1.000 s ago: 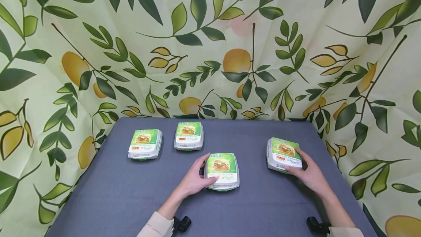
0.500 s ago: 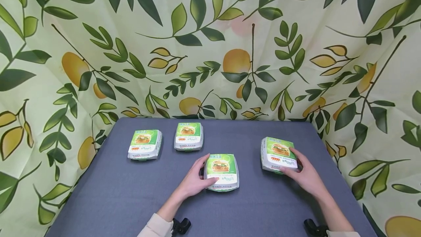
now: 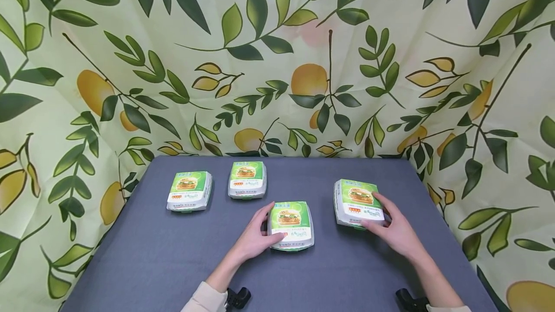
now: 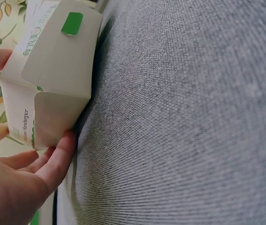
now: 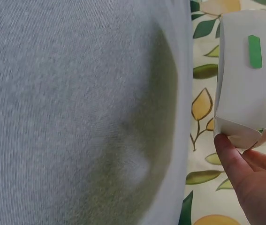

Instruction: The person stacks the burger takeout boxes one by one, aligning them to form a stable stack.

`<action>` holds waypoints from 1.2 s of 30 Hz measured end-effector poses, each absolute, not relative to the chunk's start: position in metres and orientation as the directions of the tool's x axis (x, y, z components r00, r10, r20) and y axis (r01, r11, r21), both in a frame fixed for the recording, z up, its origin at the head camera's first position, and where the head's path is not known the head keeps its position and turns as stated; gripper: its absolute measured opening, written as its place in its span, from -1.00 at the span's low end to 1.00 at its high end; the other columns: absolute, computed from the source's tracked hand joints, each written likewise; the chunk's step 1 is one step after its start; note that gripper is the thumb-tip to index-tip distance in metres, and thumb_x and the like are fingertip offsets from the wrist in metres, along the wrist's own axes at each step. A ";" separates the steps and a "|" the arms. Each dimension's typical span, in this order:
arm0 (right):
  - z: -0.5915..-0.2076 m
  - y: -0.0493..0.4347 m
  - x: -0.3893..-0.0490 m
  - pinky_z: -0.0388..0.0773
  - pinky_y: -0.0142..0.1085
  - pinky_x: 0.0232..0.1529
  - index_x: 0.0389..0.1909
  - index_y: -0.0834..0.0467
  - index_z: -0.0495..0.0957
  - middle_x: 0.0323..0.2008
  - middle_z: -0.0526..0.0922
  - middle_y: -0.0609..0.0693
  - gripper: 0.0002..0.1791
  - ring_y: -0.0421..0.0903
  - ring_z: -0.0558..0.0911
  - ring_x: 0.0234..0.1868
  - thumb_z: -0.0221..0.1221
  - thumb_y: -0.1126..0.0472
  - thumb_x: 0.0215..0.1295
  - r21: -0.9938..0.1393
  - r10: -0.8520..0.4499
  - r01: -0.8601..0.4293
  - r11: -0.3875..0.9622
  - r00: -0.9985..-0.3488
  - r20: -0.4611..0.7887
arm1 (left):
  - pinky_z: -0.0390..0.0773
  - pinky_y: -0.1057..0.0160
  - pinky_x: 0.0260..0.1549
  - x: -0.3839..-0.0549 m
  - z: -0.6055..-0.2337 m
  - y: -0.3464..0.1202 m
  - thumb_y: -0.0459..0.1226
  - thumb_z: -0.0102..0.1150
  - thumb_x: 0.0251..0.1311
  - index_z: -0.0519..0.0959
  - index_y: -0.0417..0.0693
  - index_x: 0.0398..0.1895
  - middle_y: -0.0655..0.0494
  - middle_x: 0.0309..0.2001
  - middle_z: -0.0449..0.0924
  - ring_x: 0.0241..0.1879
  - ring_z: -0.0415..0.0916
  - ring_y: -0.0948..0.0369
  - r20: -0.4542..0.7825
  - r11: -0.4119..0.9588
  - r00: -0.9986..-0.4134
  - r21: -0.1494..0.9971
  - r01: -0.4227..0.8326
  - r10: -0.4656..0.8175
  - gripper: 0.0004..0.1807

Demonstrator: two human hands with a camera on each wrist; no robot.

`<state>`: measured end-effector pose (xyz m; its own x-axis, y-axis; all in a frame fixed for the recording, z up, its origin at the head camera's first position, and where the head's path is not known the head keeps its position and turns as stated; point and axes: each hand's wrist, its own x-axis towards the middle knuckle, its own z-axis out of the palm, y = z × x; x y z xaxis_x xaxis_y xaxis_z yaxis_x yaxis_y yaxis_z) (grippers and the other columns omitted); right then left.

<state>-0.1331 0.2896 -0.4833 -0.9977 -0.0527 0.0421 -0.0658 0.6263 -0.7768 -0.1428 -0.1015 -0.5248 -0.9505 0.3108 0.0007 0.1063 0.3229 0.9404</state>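
My left hand (image 3: 255,236) grips the left side of a green-and-white burger box (image 3: 291,225) near the middle of the table. In the left wrist view, that box (image 4: 60,89) sits on the cloth, its fingers (image 4: 60,157) low along one side. My right hand (image 3: 400,227) holds a second burger box (image 3: 358,202) by its right side, slightly turned. The right wrist view shows this box (image 5: 247,70) raised off the cloth, with a shadow below and fingers (image 5: 231,157) under its corner. Both lids carry a burger picture and look closed.
Two more burger boxes stand toward the back: one at the far left (image 3: 189,190) and one beside it (image 3: 247,179). A grey-blue cloth (image 3: 173,259) covers the table. Behind it hangs a leaf-and-fruit patterned curtain (image 3: 277,66).
My right hand has carried its burger box leftward, closer to the middle one. The left hand and its box have stayed in place, as have the two at the back.
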 end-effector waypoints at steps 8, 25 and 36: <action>-0.480 0.279 -0.132 0.41 -0.50 -0.05 0.59 0.11 0.10 0.42 0.24 0.31 0.03 0.24 0.45 0.26 0.44 -0.08 0.22 -0.767 -0.070 -0.101 0.633 -0.995 0.073 | 0.58 0.16 0.03 -0.143 -0.525 -0.101 -0.14 0.47 0.14 0.19 -0.01 0.58 -0.10 0.49 0.19 0.37 0.28 -0.07 0.006 0.325 -0.952 0.939 0.111 0.306 -0.04; -0.467 0.248 -0.129 0.51 -0.33 -0.08 0.56 0.09 0.15 0.40 0.29 0.22 0.00 0.16 0.54 0.12 0.46 -0.04 0.19 -0.787 -0.128 -0.179 0.590 -0.984 0.128 | 0.57 0.12 0.06 -0.146 -0.522 -0.101 -0.13 0.46 0.16 0.16 -0.06 0.59 -0.11 0.50 0.17 0.39 0.26 -0.08 0.003 0.325 -0.950 0.939 0.110 0.313 -0.03; -0.467 0.232 -0.127 0.54 -0.30 -0.06 0.56 0.02 0.17 0.46 0.24 0.18 -0.03 0.13 0.56 0.09 0.47 0.01 0.20 -0.815 -0.160 -0.218 0.537 -0.975 0.156 | 0.59 0.05 0.07 -0.143 -0.522 -0.101 -0.13 0.47 0.15 0.18 -0.07 0.58 -0.15 0.48 0.19 0.38 0.26 -0.15 0.013 0.342 -0.951 0.931 0.124 0.309 -0.04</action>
